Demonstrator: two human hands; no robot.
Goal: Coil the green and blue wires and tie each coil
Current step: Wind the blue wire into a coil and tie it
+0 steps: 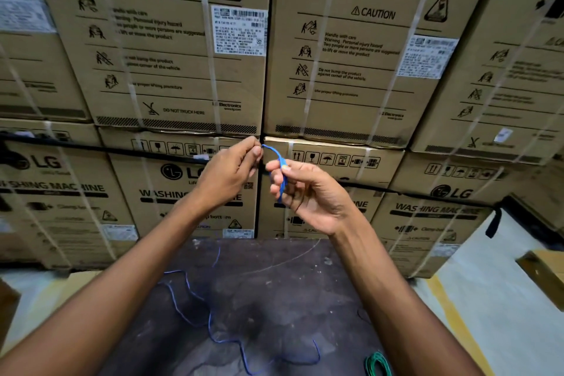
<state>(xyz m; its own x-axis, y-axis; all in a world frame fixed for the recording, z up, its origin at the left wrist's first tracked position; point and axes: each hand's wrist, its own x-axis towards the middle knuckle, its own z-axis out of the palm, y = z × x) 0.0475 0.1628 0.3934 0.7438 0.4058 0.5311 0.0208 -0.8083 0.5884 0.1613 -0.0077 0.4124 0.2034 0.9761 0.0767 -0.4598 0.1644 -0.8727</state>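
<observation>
Both hands are raised in front of the stacked boxes. My right hand point(308, 192) pinches a small bundle of blue wire point(282, 172) that hangs down through its fingers. My left hand point(232, 171) pinches the free end of that same blue wire at the top, a short arc running between the two hands. More loose blue wire point(210, 323) snakes in wavy loops over the dark tabletop point(274, 290) below. A green wire coil point(377, 365) lies at the table's lower right edge, partly cut off by the frame.
A wall of stacked cardboard washing-machine boxes point(183, 70) with white straps stands right behind the table. A black cable point(100, 148) runs across the boxes. White sheeting point(500, 299) and a wooden piece point(546, 272) lie to the right.
</observation>
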